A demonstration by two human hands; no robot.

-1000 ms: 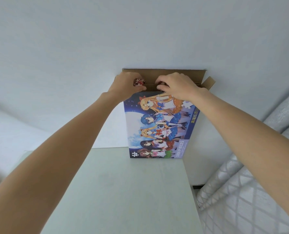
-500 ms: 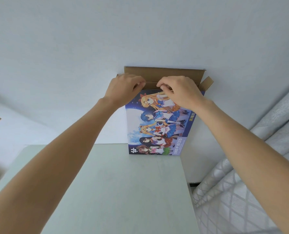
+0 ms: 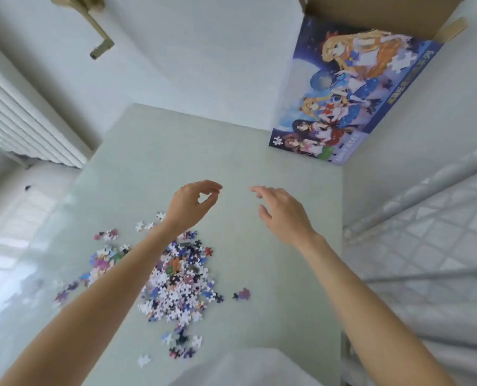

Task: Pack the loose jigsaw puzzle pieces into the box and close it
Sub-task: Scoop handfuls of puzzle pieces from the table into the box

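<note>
Hands [image 3: 188, 206] [image 3: 283, 211] hover empty over table [image 3: 273, 246], puzzle pieces [image 3: 176, 280] heaped below, box [image 3: 348, 93] open

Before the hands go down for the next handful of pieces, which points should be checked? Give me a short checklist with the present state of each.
1. Left hand holds nothing: ok, thumb and finger nearly meet, nothing visible between them.
2. Right hand holds nothing: ok, fingers relaxed.
3. Loose pieces left to pack: ok, a pile of puzzle pieces lies on the table under the left forearm.
4. Box open at the top: ok, brown flap stands up.
5. Box stands steady: cannot tell; upright at the table's far edge.
6. Room inside the box: cannot tell.
</note>
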